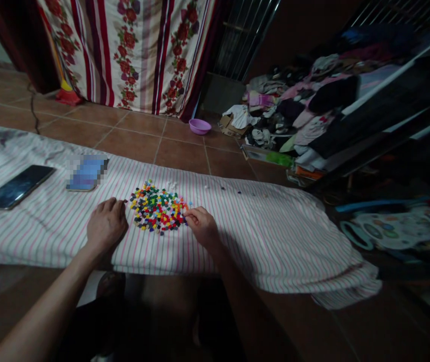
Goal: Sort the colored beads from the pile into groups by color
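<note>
A flat heap of tiny multicoloured blocks [158,208] lies on the striped cloth between my hands. My right hand [203,226] is at the heap's right edge, thumb and index finger pinched together against the outer pieces. What sits between those fingertips is too small to make out. To the left of the heap, my left hand [105,225] rests on the cloth with its fingers curled under. A dark speck [125,201] shows beside its index finger; I cannot tell whether it is held. Beyond the heap are a few white pieces [172,185], and a spaced row of single pieces [239,192] runs rightward.
The striped cloth [275,241] covers a long low surface. A dark phone [17,187] and a second phone with a blurred screen [87,173] lie at left. On the tiled floor stand a purple basin [200,126] and a heap of clothes [286,105].
</note>
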`<state>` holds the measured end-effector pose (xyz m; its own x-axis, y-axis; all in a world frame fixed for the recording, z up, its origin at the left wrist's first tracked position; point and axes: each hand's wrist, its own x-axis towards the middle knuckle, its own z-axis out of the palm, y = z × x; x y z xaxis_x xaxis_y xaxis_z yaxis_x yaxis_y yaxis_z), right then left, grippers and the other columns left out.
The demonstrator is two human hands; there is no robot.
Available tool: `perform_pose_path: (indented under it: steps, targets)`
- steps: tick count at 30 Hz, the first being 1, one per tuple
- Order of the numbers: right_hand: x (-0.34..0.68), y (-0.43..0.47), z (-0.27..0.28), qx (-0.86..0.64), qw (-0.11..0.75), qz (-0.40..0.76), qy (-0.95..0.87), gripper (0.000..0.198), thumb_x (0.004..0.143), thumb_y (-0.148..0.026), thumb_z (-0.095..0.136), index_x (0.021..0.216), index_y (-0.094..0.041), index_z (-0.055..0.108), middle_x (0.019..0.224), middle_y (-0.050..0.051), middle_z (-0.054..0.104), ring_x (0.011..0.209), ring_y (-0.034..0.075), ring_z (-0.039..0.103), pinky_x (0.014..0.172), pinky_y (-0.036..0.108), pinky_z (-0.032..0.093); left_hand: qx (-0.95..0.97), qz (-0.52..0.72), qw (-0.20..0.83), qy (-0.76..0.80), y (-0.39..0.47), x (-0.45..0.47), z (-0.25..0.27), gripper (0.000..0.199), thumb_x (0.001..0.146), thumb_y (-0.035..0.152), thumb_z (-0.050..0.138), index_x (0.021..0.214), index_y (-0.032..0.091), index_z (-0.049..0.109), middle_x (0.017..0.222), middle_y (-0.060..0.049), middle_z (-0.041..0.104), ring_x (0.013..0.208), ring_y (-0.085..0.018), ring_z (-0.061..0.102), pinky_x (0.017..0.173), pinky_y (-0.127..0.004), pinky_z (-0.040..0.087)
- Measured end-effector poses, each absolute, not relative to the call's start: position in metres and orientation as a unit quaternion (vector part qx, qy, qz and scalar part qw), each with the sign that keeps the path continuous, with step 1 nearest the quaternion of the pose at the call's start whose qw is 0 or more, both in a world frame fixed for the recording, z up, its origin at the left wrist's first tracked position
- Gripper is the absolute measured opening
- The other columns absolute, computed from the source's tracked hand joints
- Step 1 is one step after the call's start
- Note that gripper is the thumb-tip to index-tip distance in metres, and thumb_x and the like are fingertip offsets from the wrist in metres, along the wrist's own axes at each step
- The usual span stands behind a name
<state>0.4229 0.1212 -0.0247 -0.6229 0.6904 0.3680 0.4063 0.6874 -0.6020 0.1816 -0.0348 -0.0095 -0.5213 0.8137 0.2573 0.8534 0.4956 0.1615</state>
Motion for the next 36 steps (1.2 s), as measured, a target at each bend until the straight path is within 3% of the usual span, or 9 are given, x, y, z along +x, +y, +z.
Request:
perform_pose_path:
  steps: [8,17,28,36]
  targets:
    - [0.421,0.11,-0.025,-0.243,0.25,0.247,-0.904,0.019,0.084,-0.012,0.055,0.087,-0.022,0.071,0.084,0.002,0.062,0.077,0.015,0.058,0.075,0.026,0.048,-0.473,-0.121,0.056,-0.871,-0.032,0.183,-0.007,0.047,0.095,0.033,0.028,0.122,0.014,0.062,0.126,-0.015,0.061,0.111,-0.028,0.055,0.09,-0.04,0.043]
    - [0.405,0.101,-0.032,-0.267,0.222,0.172,-0.922,0.021,0.093,-0.015,0.05,0.094,-0.021,0.07,0.093,0.006,0.064,0.089,0.019,0.06,0.083,0.03,0.049,-0.468,-0.124,0.065,-0.873,-0.031,0.182,-0.01,0.044,0.093,0.032,0.032,0.119,0.015,0.063,0.124,-0.013,0.062,0.109,-0.027,0.056,0.087,-0.039,0.043]
    - [0.397,0.099,-0.01,-0.272,0.146,0.106,-0.945,0.01,0.093,-0.021,0.059,0.091,-0.021,0.069,0.09,0.003,0.066,0.086,0.016,0.062,0.075,0.026,0.048,-0.461,-0.112,0.077,-0.877,-0.029,0.183,-0.011,0.046,0.092,0.032,0.032,0.118,0.014,0.065,0.125,-0.014,0.063,0.109,-0.03,0.057,0.089,-0.041,0.045]
    - [0.396,0.103,-0.013,-0.293,0.16,0.117,-0.935,0.005,0.09,-0.021,0.063,0.086,-0.021,0.067,0.085,0.002,0.065,0.08,0.016,0.06,0.07,0.025,0.044,-0.448,-0.12,0.069,-0.883,-0.028,0.185,-0.008,0.046,0.092,0.033,0.032,0.119,0.015,0.065,0.123,-0.014,0.064,0.108,-0.03,0.057,0.086,-0.041,0.046]
